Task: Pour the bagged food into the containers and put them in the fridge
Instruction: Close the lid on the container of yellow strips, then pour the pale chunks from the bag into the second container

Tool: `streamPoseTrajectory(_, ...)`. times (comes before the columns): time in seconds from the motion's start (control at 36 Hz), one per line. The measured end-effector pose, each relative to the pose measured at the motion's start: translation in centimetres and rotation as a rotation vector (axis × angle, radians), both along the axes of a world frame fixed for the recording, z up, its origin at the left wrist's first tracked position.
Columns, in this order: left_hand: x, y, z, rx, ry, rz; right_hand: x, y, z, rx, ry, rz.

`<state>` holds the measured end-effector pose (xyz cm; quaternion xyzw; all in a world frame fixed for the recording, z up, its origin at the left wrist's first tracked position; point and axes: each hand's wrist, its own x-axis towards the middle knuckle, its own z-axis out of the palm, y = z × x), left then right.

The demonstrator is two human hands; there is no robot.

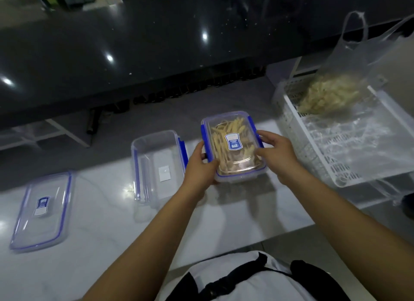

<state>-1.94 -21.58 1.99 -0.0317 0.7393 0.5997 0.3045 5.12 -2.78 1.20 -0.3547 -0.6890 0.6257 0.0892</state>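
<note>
Dim indoor scene, lit from above, soft throughout.

Overhead lamps glare as white spots on the glossy black stone counter (134,60) and sheen on the pale marble-patterned bench (107,222). The translucent plastic bag of pale food strips (331,92) is motion-blurred. Wide-angle distortion bends the edges; shadows are faint, and corners fall darker.

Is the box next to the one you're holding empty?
Yes, empty. The open container shows only its clear bottom; its lid lies apart on the counter.
</note>
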Motion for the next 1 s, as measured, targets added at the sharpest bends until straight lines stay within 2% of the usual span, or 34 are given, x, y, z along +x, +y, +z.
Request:
streamPoseTrajectory(0.14, -1.5, 0.9, 0.7, -0.021, -0.018, 0.005, -1.7, 0.5, -0.2, 0.061, -0.011, 0.067)
streamPoseTrajectory(0.25, -0.8, 0.8, -0.2, -0.063, 0.008, -0.068, -0.7, 0.2, -2.1, 0.115, -0.051, 0.059)
streamPoseTrajectory(0.42, -1.1, 0.1, -0.9, -0.072, 0.054, -0.056, -0.7, -0.1, -2.8, 0.132, 0.011, 0.080)
streamPoseTrajectory(0.53, -0.8, -0.2, -0.7, -0.134, 0.121, -0.143, -0.4, -0.3, -2.7, 0.144, -0.013, 0.105)
streamPoseTrajectory(0.61, -0.1, -0.3, 0.4, -0.254, 0.259, -0.287, 0.1, 0.1, -1.4, 0.183, -0.052, 0.165)
streamPoseTrajectory(0.69, 0.3, 0.2, 1.9, -0.423, 0.507, -0.433, 1.1, 1.5, 0.9, 0.267, -0.008, 0.187)
streamPoseTrajectory(0.83, -0.4, 3.5, 6.7, -0.394, 0.726, -0.568, 3.8, 7.3, 6.1, 0.372, 0.100, 0.102)
streamPoseTrajectory(1.0, -2.8, 10.4, 11.2, -0.358, 0.972, -0.604, 5.9, 18.1, 10.8, 0.419, 0.146, -0.208)
